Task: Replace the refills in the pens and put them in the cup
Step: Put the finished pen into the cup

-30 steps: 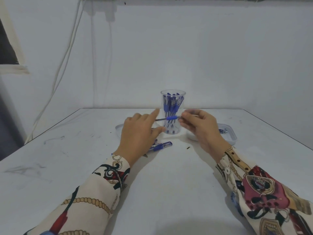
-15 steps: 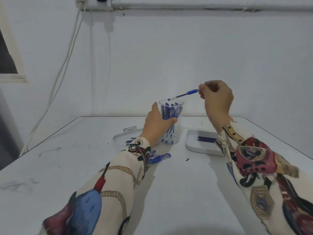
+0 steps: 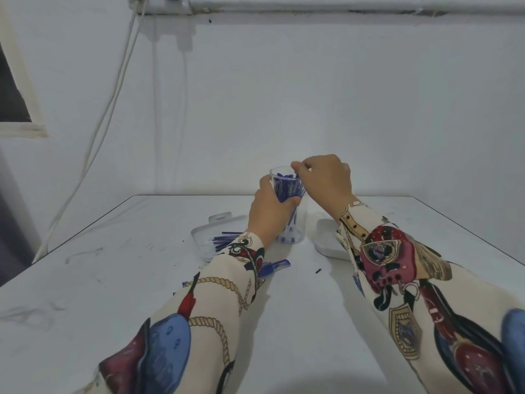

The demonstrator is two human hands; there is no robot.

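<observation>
A clear plastic cup (image 3: 297,233) full of blue pens (image 3: 285,186) stands at the middle back of the white table. My left hand (image 3: 270,214) grips the cup's side from the left. Above the cup's rim my right hand (image 3: 326,180) has its fingertips pinched together on the top end of a blue pen that points down into the cup; most of that pen is hidden among the others. A further blue pen (image 3: 275,265) lies on the table beside my left sleeve.
A clear tray (image 3: 203,237) with loose blue refills (image 3: 224,238) sits left of the cup. A white tray (image 3: 326,247) sits to its right, partly behind my right sleeve. A small black bit (image 3: 318,271) lies in front. White cables hang down the wall at left.
My right hand carried the pen from in front of the cup up and then down to the cup's rim. My left hand let go of the pen and took hold of the cup.
</observation>
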